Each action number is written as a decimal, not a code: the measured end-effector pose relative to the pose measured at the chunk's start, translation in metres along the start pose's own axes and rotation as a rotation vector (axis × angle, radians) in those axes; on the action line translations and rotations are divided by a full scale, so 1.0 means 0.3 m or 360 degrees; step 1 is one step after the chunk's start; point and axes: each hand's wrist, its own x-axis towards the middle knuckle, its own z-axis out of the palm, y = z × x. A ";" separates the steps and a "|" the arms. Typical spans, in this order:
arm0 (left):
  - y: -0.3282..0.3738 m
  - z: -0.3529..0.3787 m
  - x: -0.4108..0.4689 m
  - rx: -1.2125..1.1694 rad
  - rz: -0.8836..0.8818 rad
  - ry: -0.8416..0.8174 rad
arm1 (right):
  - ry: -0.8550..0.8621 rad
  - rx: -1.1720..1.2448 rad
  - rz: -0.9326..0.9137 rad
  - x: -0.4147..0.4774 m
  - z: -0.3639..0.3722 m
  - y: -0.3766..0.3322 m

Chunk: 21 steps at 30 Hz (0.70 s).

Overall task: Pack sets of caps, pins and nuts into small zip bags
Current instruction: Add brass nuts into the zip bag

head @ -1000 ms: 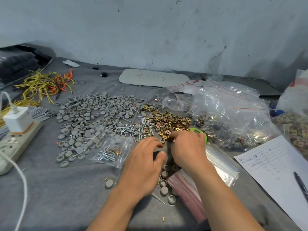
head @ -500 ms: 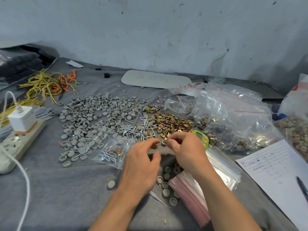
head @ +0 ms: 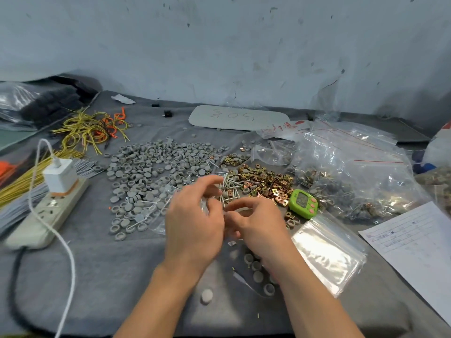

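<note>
Pins (head: 229, 189) and nuts (head: 266, 182) heaped just beyond left hand (head: 192, 228) and right hand (head: 258, 228), fingers (head: 207, 181) curled, nearly touching (grip too blurred to tell).

We see a pale grey wall (head: 219, 45) with dark spots and a thin crack, and below it a table (head: 109, 276) under a grey cloth (head: 378, 308)
</note>
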 end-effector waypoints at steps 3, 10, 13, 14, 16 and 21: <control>-0.106 -0.089 0.093 -0.0177 -0.0276 0.0124 | -0.0094 0.0004 -0.0009 -0.011 0.055 -0.018; -0.318 -0.184 0.072 0.0011 -0.0728 0.0177 | 0.0020 -0.0388 -0.0024 0.027 0.132 -0.036; -0.327 -0.172 0.069 0.0109 -0.0671 0.0163 | 0.0025 -0.0467 0.0007 0.049 0.154 -0.034; -0.327 -0.169 0.072 0.0102 -0.0675 0.0142 | 0.0010 -0.0484 0.0016 0.054 0.162 -0.034; -0.331 -0.166 0.077 0.0014 -0.0733 0.0099 | -0.0016 -0.0480 0.0035 0.061 0.178 -0.036; -0.320 -0.169 0.076 -0.0016 -0.0781 0.0038 | -0.0024 -0.0344 0.0023 0.072 0.198 -0.041</control>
